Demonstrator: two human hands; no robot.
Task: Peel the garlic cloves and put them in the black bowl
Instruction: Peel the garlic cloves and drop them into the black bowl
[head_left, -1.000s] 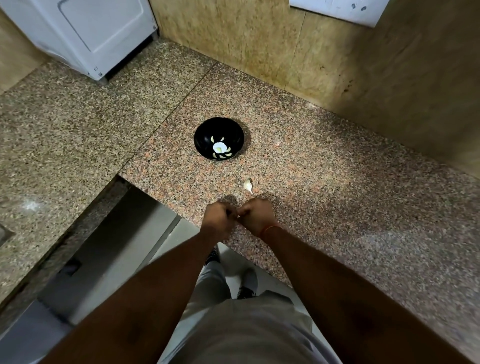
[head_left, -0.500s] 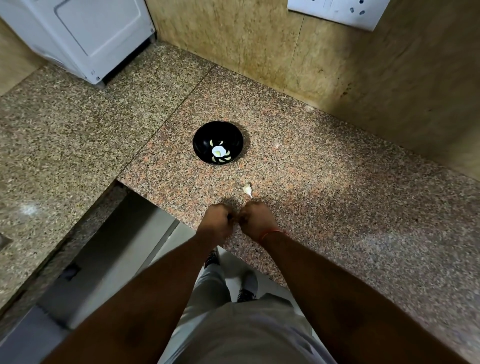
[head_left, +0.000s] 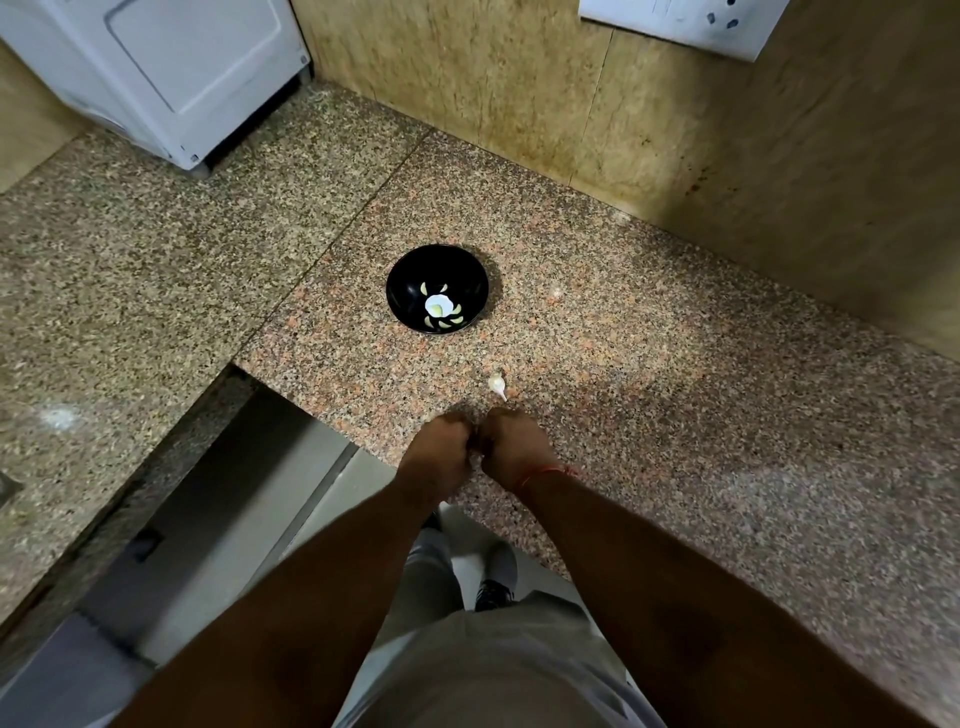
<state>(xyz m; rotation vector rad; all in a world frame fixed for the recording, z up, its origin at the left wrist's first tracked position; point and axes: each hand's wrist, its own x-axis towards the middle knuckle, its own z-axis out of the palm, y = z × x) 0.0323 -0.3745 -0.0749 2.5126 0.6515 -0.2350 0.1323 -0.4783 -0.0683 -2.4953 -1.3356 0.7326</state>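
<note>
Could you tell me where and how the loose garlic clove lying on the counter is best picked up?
Pinch the garlic clove across its plump body, coming from above. It lies flat on the granite counter, its thin tail pointing toward the person, apart from the black bowl, so the rounded middle probably gives the surest hold.

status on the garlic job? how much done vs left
Done: several peeled cloves lie in the black bowl. In hand: left hand and right hand are curled together at the counter edge, apparently working a clove hidden between them. Left: one unpeeled clove on the counter.
</note>
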